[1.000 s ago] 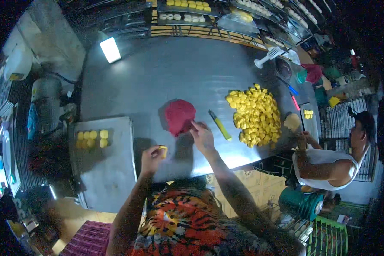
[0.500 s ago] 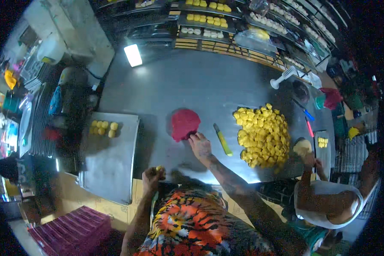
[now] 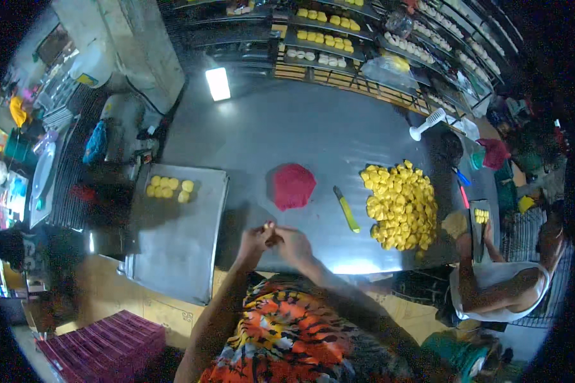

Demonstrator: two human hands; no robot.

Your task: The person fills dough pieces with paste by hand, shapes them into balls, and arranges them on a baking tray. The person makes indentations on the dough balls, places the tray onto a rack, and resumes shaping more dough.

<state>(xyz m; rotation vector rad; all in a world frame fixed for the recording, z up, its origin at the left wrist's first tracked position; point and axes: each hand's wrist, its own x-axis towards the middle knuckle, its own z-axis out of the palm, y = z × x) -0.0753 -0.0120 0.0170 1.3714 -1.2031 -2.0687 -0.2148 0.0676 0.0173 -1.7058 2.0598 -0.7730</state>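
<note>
My left hand and my right hand meet in front of my body, above the near edge of the table. The left one is closed on a small yellow dough piece, now mostly hidden by the fingers. My right fingertips pinch together against it; what they hold is too small to make out. Beyond them lies a flattened lump of dark pink paste. To its right is a knife with a yellow-green handle, then a large heap of yellow dough pieces.
At left, a metal tray bears several round yellow dough balls. A co-worker in a white top works at the right end by a small tray. A white handheld fan and a lit lamp stand farther back.
My right hand has left the pink paste and come back to my left hand. The left hand has risen slightly to meet it. The whole view has shifted a little.
</note>
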